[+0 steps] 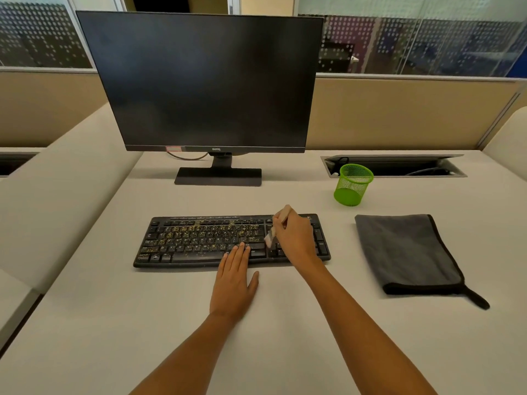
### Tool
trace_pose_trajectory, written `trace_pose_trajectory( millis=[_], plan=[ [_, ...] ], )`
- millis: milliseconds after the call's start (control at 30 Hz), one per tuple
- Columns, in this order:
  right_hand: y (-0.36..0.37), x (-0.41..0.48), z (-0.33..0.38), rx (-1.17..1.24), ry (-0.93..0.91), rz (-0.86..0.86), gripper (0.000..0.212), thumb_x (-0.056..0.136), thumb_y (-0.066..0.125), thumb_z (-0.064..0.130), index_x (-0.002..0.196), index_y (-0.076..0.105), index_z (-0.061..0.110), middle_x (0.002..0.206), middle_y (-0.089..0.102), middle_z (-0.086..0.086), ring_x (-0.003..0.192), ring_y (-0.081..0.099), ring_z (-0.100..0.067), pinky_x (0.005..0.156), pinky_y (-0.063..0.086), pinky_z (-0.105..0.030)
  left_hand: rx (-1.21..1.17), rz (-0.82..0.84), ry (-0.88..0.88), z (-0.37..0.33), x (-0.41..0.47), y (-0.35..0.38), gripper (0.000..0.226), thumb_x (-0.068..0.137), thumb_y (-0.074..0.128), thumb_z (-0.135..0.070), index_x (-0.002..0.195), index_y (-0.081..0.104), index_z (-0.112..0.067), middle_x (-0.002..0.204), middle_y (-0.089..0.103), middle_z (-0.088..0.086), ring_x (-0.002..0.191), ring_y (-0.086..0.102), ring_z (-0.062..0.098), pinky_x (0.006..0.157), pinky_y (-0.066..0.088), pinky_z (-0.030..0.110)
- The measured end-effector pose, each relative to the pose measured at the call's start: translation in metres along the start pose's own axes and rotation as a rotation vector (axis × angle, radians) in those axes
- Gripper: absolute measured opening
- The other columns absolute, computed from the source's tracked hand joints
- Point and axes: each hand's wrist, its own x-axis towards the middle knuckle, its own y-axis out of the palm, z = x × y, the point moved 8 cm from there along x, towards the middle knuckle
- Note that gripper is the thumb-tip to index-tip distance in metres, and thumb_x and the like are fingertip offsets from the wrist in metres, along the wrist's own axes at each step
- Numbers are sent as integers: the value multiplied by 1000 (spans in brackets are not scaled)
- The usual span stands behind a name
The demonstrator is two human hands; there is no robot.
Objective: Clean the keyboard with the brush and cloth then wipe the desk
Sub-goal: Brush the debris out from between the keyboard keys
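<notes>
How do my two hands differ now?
The left hand lies flat, fingers straight; the right hand curls round the brush. The left hand rests mostly on the desk, fingertips on the keyboard; the right hand is over its keys. Both are at the keyboard's right half.

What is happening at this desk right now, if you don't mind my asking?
A person is cleaning the black computer keyboard, whose keys are speckled with yellowish crumbs. Their right hand grips a small wooden-handled brush, bristles down on the keys toward the keyboard's right end. Their left hand lies flat on the pale desk, fingertips resting on the keyboard's front keys. The folded grey cloth lies untouched on the desk to the right, near a green mesh cup.
</notes>
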Motion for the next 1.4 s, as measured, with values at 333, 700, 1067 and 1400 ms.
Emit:
trace_pose_trajectory(
  millis=[333, 700, 1067, 1400],
  plan=[
    [0, 18, -3, 214, -86, 221, 11, 90, 61, 21, 97, 67, 13, 94, 67, -3, 91, 63, -17, 87, 55, -34, 10, 3, 4, 0, 0, 1, 61, 94, 28, -45, 142, 37, -7, 145, 40, 7, 136, 32, 20, 113, 5, 29],
    [-7, 37, -16, 22, -215, 538, 8, 87, 65, 9, 94, 67, 6, 90, 65, 1, 85, 63, -14, 74, 54, -19, -2, -5, 8, 1, 0, 1, 61, 94, 28, -45, 143, 34, -9, 148, 37, 6, 138, 28, 19, 113, 4, 29],
    [12, 29, -5, 192, -271, 606, 9, 86, 66, 6, 78, 62, 9, 93, 67, 0, 88, 65, -13, 83, 57, -28, -22, -12, 5, 2, 0, 1, 62, 94, 28, -45, 144, 32, -10, 148, 35, 6, 139, 25, 18, 114, 1, 27],
    [-25, 49, -21, 154, -142, 133, 8, 88, 61, 8, 87, 69, 5, 83, 64, 4, 81, 59, -11, 70, 47, -11, -28, -14, 5, 2, 0, 2, 62, 94, 26, -46, 145, 30, -10, 149, 34, 6, 139, 24, 18, 113, 1, 28]
  ],
)
